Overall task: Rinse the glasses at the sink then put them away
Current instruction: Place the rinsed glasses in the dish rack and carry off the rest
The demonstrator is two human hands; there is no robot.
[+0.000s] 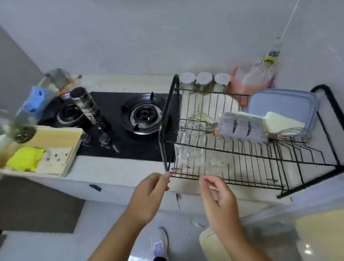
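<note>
**A:** Start big. What carries it all?

**B:** A pale surface (pixel 107 172) with a black gas stove (pixel 123 123) set into it. To the stove's right stands a black wire dish rack (pixel 255 157), raised on a frame, I'd judge so that wet things can drip. No sink shows. It may sit under the rack, but I cannot tell.

**A:** What's in the rack?

**B:** Blue lids (pixel 281 102) lean at the back, with a grey moulded tray (pixel 241 127) in front of them and a whisk (pixel 202 120) mid-rack. The glasses (pixel 190 153) lie on their sides on the wires at the front left. They are clear and hard to count.

**A:** And on the left?

**B:** A wooden tray (pixel 41 154) holding a yellow cloth (pixel 25 157).

**A:** The hands?

**B:** Both are at the rack's front edge, nearest the glasses, which looks like a reach for them. The left hand (pixel 150 194) is loosely curled and holds nothing. Its fingertips are at the rack's corner, but blur hides whether they touch. The right hand (pixel 217 194) is relaxed and empty, just beside the front wire.
</note>
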